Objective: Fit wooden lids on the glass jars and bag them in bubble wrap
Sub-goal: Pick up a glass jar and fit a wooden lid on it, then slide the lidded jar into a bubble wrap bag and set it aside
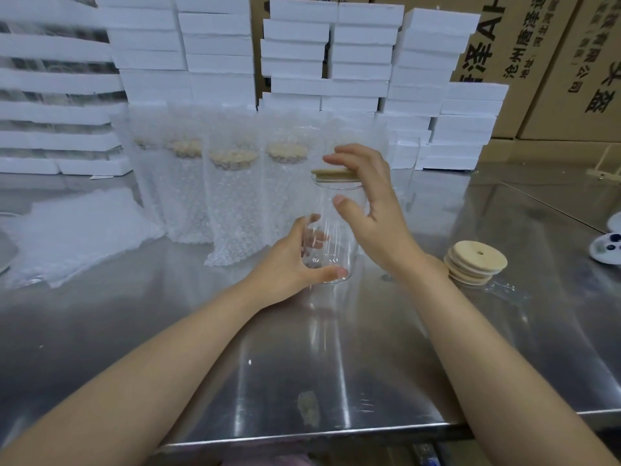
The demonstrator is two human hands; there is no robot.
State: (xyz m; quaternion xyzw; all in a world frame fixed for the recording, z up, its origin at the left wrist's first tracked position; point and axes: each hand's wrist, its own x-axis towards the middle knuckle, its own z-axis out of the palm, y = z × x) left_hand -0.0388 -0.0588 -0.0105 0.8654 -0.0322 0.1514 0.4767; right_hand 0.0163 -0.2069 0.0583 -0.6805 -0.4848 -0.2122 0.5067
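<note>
1. Gripping the lower part of the jar [336,230], the left hand [292,260] has its thumb across the front near the base. Its fingers curl round the back and show through the glass.
2. The jar is upright between the two hands, its base at the table [302,364].
3. The right hand [373,200] arches over the jar's mouth. Its fingers curve over the lid [331,174], which lies on the rim, and its thumb presses the glass just below. Whether the lid is fully seated cannot be told.
4. Just right of the right wrist lies a stack of lids [475,264], the top one with a small hole.
5. Beyond the left hand stand bagged jars [232,196] in a row, upright, their lids showing through the wrap.
6. Further left of that hand lie flat bags [77,230] in a heap.
7. Behind the right hand stands an empty jar [408,163]. Beyond it, foam blocks [363,62] and boxes [554,62] are stacked.
</note>
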